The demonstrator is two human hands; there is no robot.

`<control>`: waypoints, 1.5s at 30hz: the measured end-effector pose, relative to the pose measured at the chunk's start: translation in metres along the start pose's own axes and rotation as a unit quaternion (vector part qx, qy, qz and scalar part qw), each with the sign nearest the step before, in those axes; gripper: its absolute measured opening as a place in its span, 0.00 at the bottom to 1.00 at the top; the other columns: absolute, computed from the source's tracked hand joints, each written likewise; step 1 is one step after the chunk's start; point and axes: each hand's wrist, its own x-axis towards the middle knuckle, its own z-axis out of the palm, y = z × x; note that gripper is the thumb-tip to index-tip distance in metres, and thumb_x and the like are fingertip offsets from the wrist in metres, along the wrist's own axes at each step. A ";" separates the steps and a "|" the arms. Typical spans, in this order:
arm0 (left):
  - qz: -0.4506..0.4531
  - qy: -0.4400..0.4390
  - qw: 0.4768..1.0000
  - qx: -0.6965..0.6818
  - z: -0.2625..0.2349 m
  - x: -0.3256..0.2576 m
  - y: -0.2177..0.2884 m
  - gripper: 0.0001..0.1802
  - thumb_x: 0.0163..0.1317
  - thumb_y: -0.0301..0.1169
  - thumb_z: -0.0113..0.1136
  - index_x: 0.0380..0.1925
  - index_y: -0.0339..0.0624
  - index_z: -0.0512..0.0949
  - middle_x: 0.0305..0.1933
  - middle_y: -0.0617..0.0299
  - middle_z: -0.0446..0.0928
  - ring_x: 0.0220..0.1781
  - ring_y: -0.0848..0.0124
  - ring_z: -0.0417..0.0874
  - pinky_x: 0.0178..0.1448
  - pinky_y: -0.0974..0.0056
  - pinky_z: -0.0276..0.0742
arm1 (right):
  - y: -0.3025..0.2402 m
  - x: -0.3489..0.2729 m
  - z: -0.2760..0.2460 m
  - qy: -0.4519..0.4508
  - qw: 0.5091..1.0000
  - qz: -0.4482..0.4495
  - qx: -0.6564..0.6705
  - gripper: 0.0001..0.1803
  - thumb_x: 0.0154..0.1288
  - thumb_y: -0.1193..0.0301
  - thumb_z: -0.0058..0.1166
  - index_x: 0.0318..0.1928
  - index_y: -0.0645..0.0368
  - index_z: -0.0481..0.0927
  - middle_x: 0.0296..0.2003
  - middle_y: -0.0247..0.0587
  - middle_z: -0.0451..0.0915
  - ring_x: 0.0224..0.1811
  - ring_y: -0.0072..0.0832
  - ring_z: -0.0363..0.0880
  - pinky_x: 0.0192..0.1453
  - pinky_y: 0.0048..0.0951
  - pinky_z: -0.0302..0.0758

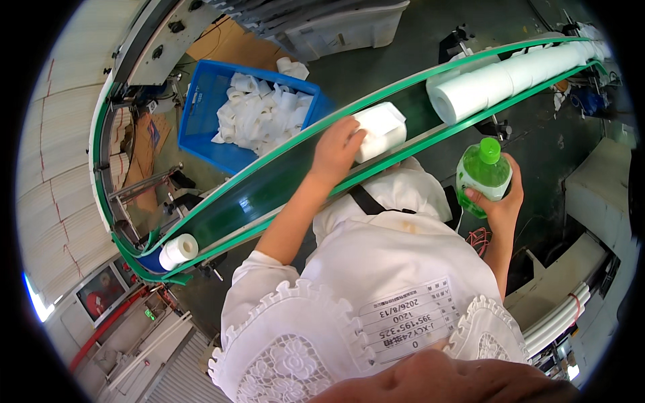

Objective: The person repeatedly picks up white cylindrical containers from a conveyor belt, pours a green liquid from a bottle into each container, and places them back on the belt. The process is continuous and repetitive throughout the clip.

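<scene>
On the green conveyor (248,191) sits a white toilet paper roll (381,142) with a loose flap of paper on its upper side. My left hand (337,153) reaches over the belt, its fingers curled against the roll's left end. Held out to the right, beyond the conveyor's near rail, is a green plastic bottle (482,173) with a green cap and a pale label. My right hand (502,198) wraps round its right side, thumb in front. Farther right, a row of white rolls (494,87) lies end to end on the belt.
Beyond the far rail stands a blue crate (208,111) heaped with loose white rolls and paper. One small roll (179,252) rests at the conveyor's left end. Behind is a pale bin (336,32). White stacked material (54,154) lines the left; pale tubes (557,316) lie at right.
</scene>
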 end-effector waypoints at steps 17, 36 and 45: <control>-0.077 -0.091 0.990 0.074 -0.027 -0.019 0.039 0.23 0.52 0.32 0.69 0.51 0.46 0.79 0.55 0.57 0.77 0.59 0.57 0.76 0.64 0.52 0.69 | 0.039 0.088 0.130 -0.174 0.965 -0.114 0.161 0.49 0.40 0.80 0.76 0.66 0.56 0.65 0.58 0.37 0.72 0.63 0.29 0.71 0.68 0.32 0.68; 0.048 -0.046 0.996 -0.056 -0.014 -0.035 0.034 0.14 0.48 0.20 0.64 0.38 0.40 0.84 0.37 0.60 0.78 0.50 0.58 0.80 0.62 0.52 0.78 | 0.041 0.019 0.182 -0.148 0.978 -0.121 -0.085 0.27 0.67 0.58 0.59 0.61 0.61 0.75 0.49 0.57 0.81 0.49 0.49 0.82 0.51 0.39 0.78; -0.103 -0.054 0.989 -0.087 -0.033 -0.047 0.024 0.22 0.46 0.16 0.66 0.45 0.43 0.81 0.55 0.52 0.74 0.66 0.50 0.73 0.62 0.54 0.77 | 0.035 0.038 0.190 -0.198 0.974 -0.044 -0.097 0.27 0.66 0.58 0.61 0.59 0.60 0.77 0.37 0.49 0.85 0.37 0.39 0.85 0.44 0.35 0.79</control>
